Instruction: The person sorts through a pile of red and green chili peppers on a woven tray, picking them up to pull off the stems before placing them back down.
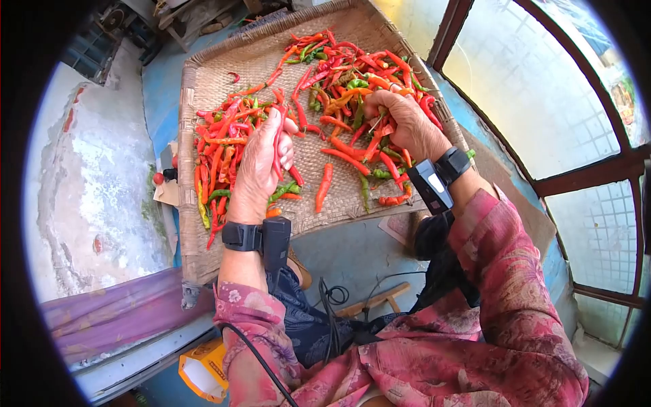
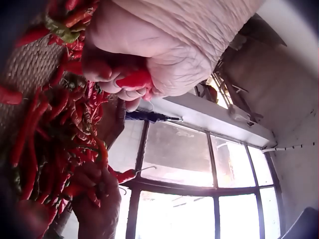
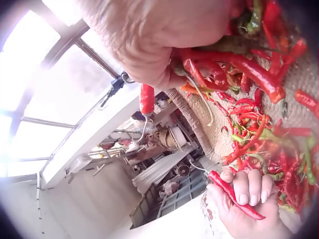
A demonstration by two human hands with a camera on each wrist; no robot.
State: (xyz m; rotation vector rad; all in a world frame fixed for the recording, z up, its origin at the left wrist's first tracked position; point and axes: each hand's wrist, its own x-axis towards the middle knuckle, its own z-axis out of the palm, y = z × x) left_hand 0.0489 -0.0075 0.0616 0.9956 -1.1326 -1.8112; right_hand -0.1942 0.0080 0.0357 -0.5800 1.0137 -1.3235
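Note:
My left hand (image 1: 256,163) is over the left pile of chili peppers (image 1: 218,146), its fingers curled round one long red chili pepper (image 3: 234,194). In the right wrist view that pepper lies across the palm with its thin stem sticking out. At the right pile (image 1: 342,74), my right hand (image 1: 407,125) bends down with thumb and fingers closed on red chili peppers. One red pepper (image 3: 147,99) pokes out past that hand in the right wrist view, stem hanging down. Part of the right hand's grip is hidden by the hand itself.
A woven tray (image 1: 210,78) with a raised rim bears both piles, mostly red with some green and orange peppers. Loose peppers (image 1: 324,188) lie between them. Windows (image 1: 529,88) stand at the right, a worn wall (image 1: 102,183) at the left. A cable (image 1: 332,308) hangs below.

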